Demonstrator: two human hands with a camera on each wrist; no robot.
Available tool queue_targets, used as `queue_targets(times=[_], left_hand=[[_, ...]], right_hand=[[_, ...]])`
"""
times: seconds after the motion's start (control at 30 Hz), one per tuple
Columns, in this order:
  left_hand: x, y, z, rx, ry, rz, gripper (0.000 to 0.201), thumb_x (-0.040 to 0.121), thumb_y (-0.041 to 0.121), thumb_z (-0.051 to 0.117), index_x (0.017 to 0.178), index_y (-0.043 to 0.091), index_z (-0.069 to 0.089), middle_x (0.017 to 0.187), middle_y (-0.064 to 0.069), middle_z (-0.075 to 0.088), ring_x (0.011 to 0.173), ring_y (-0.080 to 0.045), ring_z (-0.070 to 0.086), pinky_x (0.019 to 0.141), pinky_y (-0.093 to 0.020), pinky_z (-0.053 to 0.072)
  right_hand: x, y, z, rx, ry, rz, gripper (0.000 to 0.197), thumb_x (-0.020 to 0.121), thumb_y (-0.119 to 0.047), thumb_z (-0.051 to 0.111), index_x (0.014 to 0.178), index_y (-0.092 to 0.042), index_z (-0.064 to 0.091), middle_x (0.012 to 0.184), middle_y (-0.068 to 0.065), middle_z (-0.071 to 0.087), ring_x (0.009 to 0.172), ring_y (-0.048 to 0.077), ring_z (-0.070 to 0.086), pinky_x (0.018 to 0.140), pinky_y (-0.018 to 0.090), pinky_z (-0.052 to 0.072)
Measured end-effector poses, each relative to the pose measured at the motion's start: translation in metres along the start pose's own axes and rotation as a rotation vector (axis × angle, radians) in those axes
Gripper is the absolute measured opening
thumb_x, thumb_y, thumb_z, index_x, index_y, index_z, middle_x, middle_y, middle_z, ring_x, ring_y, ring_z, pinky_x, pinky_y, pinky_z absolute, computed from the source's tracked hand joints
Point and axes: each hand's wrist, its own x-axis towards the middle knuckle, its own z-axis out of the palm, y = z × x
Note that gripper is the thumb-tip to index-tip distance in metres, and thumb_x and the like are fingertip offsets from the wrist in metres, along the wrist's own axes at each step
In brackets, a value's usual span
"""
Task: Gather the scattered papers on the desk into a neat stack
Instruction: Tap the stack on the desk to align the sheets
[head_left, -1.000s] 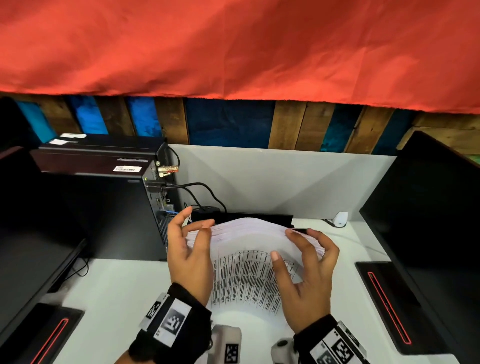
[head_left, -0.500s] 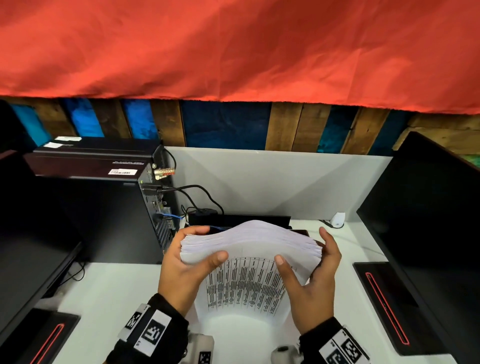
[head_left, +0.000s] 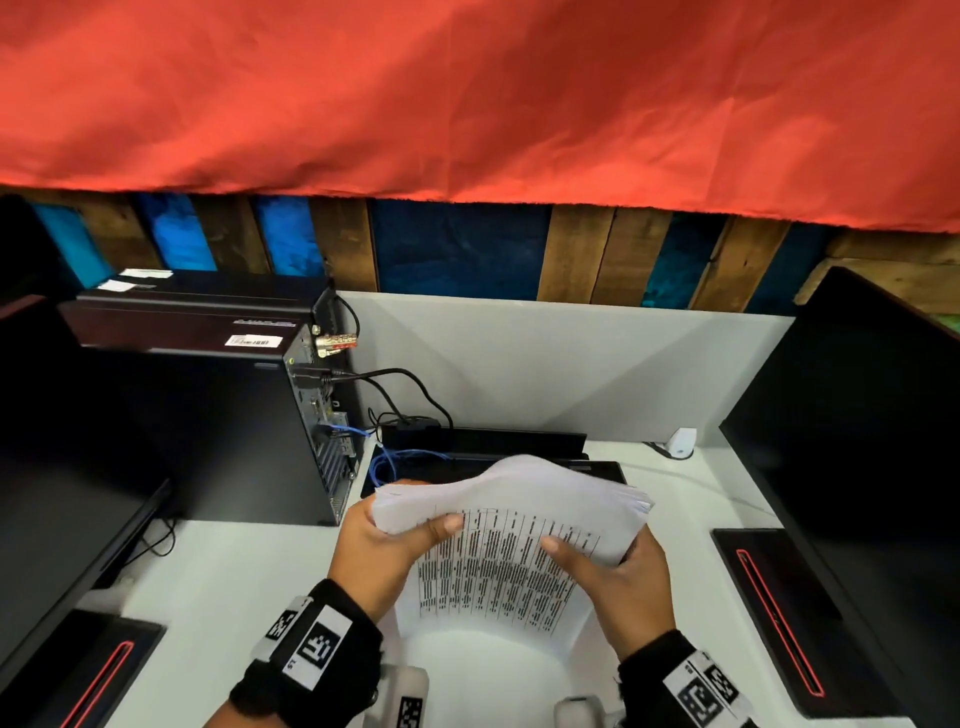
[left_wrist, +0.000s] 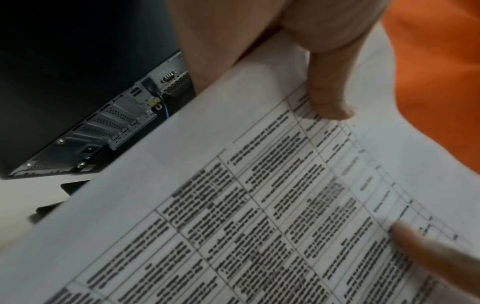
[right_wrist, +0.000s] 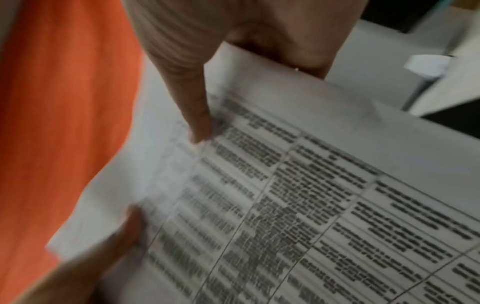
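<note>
A thick stack of printed papers (head_left: 511, 525) is held up on edge above the white desk (head_left: 223, 577), its top bowed toward the wall and a table of text facing me. My left hand (head_left: 387, 545) grips the stack's left side, thumb across the front sheet. My right hand (head_left: 605, 569) grips the right side the same way. The left wrist view shows the printed sheet (left_wrist: 259, 205) under my thumb (left_wrist: 330, 90). Seen from the right wrist, the same stack (right_wrist: 285, 195) is pinched by my right thumb (right_wrist: 192, 98).
A black computer tower (head_left: 208, 415) with cables stands at the left. Dark monitors flank the desk, left (head_left: 62, 467) and right (head_left: 857, 441). A black box (head_left: 498, 447) lies behind the stack, and a small white object (head_left: 680, 442) sits by the grey partition.
Both hands have closed round the stack's sides and lifted it. The fanned sheets are now drawn together into one bundle, raised and tilted more upright.
</note>
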Motion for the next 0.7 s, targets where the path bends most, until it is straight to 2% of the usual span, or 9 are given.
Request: queue_targets(times=[0.1,0.17,0.27,0.33,0.4,0.47,0.53,0.6,0.7], left_hand=[[0.001,0.001,-0.003,-0.003,0.054,0.008,0.023,0.067,-0.013,0.072,0.084,0.004,0.071,0.075,-0.001,0.077,0.074,-0.014,0.074,0.066,-0.019,0.057],[0.001,0.006,-0.005,-0.035,0.067,0.029,0.024,0.068,-0.013,0.070,0.083,0.006,0.070,0.074,0.001,0.077,0.071,-0.011,0.073,0.067,-0.020,0.058],[0.004,0.013,-0.016,-0.192,0.124,0.054,0.030,0.058,0.004,0.079,0.087,0.008,0.072,0.084,-0.006,0.077,0.079,-0.019,0.074,0.073,-0.031,0.061],[0.009,0.018,-0.024,-0.315,0.147,0.033,0.048,0.048,0.017,0.087,0.093,0.009,0.072,0.097,-0.015,0.075,0.089,-0.028,0.072,0.078,-0.042,0.059],[0.012,0.023,-0.029,-0.402,0.171,0.007,0.040,0.058,0.010,0.081,0.096,0.008,0.071,0.101,-0.018,0.073,0.091,-0.032,0.071,0.079,-0.048,0.058],[0.013,0.026,-0.030,-0.469,0.184,-0.005,0.026,0.074,-0.003,0.064,0.098,0.007,0.069,0.095,-0.015,0.075,0.087,-0.030,0.072,0.074,-0.047,0.059],[0.012,0.029,-0.031,-0.549,0.161,-0.018,0.035,0.078,-0.003,0.059,0.113,0.002,0.064,0.106,-0.019,0.071,0.098,-0.036,0.068,0.080,-0.056,0.055],[0.011,0.026,-0.034,-0.619,0.110,-0.059,0.058,0.072,0.006,0.068,0.128,0.000,0.053,0.125,-0.026,0.060,0.113,-0.045,0.059,0.089,-0.069,0.043],[0.011,0.021,-0.033,-0.694,0.094,-0.153,0.088,0.057,0.019,0.086,0.134,0.001,0.048,0.135,-0.025,0.053,0.121,-0.044,0.053,0.094,-0.070,0.038]], right_hand=[[0.004,0.012,-0.010,-0.015,-0.106,0.138,0.041,0.058,0.000,0.083,0.097,-0.006,0.070,0.089,0.006,0.077,0.085,0.019,0.074,0.075,0.029,0.060],[0.005,0.022,-0.017,-0.037,-0.171,0.217,0.045,0.050,-0.013,0.089,0.092,-0.006,0.074,0.090,0.008,0.077,0.087,0.023,0.074,0.070,0.027,0.060],[0.004,0.034,-0.029,-0.052,-0.209,0.305,0.068,0.027,-0.038,0.095,0.085,-0.007,0.077,0.089,0.012,0.077,0.085,0.026,0.074,0.066,0.023,0.058],[0.003,0.038,-0.037,-0.049,-0.218,0.354,0.067,0.026,-0.038,0.095,0.083,-0.006,0.078,0.088,0.015,0.076,0.083,0.028,0.074,0.067,0.027,0.058],[0.003,0.037,-0.043,-0.052,-0.215,0.367,0.063,0.032,-0.033,0.094,0.086,-0.004,0.077,0.091,0.017,0.076,0.085,0.030,0.073,0.071,0.030,0.059],[0.006,0.039,-0.050,-0.014,-0.157,0.352,0.068,0.028,-0.032,0.096,0.085,-0.002,0.076,0.091,0.021,0.075,0.084,0.033,0.072,0.075,0.036,0.059],[0.011,0.042,-0.056,0.128,-0.066,0.361,0.080,0.021,-0.031,0.097,0.090,0.002,0.072,0.095,0.026,0.072,0.083,0.034,0.071,0.077,0.041,0.057],[0.013,0.045,-0.055,0.380,-0.021,0.391,0.094,0.022,-0.023,0.098,0.105,0.005,0.064,0.105,0.028,0.069,0.087,0.033,0.071,0.076,0.040,0.059],[0.005,0.042,-0.038,0.561,-0.055,0.494,0.105,0.026,-0.014,0.098,0.119,0.009,0.056,0.110,0.027,0.067,0.094,0.033,0.070,0.072,0.038,0.059]])
